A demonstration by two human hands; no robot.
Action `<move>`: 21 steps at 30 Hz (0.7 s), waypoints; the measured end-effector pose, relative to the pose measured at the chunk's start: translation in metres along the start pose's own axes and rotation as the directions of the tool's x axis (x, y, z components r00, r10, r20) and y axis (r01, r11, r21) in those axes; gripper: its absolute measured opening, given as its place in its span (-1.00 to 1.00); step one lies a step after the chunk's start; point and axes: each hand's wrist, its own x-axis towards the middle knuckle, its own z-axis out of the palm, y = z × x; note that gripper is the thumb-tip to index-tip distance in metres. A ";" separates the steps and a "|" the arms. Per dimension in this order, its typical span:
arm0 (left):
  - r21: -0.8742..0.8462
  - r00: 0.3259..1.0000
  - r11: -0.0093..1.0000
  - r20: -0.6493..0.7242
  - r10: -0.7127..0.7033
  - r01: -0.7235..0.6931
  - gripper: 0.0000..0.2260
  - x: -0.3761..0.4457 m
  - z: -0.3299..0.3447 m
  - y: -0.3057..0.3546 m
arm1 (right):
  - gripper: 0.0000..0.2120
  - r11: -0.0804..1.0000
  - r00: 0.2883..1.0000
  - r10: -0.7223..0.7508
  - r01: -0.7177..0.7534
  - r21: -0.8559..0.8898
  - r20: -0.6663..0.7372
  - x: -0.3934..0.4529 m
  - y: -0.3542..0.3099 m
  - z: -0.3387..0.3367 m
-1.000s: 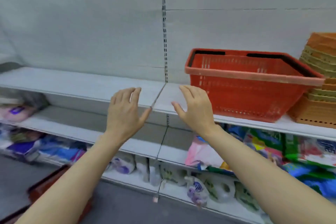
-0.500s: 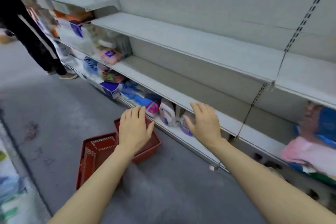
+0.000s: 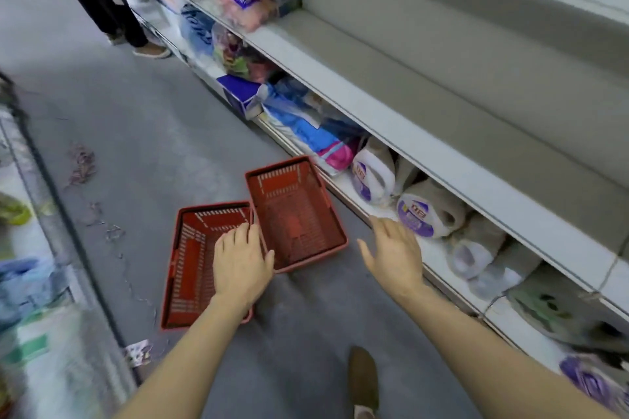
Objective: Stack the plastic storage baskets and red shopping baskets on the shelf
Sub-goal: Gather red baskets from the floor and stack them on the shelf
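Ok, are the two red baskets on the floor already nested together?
No, the left basket and right basket sit side by side on the floor.

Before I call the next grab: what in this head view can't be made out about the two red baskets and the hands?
- Near basket: right rim and corner hidden under the left hand; contact unclear.
- Far basket: handles not discernible, motion blur.
- Right hand: open, apparently holding nothing; its height above the floor unreadable.
- Bottom shelf: package labels blurred.
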 end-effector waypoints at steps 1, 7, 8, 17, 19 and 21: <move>0.001 1.000 1.000 0.010 0.000 0.000 -0.47 0.012 0.017 -0.005 | -0.59 1.000 1.000 0.006 -0.006 -0.007 0.010 0.009 0.002 0.019; 0.029 0.999 0.999 0.020 0.035 -0.036 -0.53 0.094 0.099 -0.041 | -0.52 0.995 0.992 0.091 -0.087 -0.044 0.085 0.037 0.006 0.136; 0.037 0.999 0.998 0.020 0.043 -0.043 -0.54 0.110 0.111 -0.047 | -0.51 0.993 0.990 0.112 -0.108 -0.043 0.090 0.038 0.006 0.154; 0.110 0.974 0.984 0.195 0.119 -0.142 -0.53 0.248 0.235 -0.097 | -0.53 0.902 0.891 0.430 -0.431 -0.025 0.145 0.041 -0.013 0.321; 0.099 0.969 0.982 0.202 0.139 -0.162 -0.54 0.267 0.258 -0.107 | -0.48 0.836 0.818 0.531 -0.549 0.025 0.221 0.040 -0.024 0.360; 0.098 0.963 0.977 0.214 0.163 -0.188 -0.55 0.284 0.272 -0.115 | -0.33 0.721 0.715 0.636 -0.685 0.108 0.292 0.043 -0.041 0.392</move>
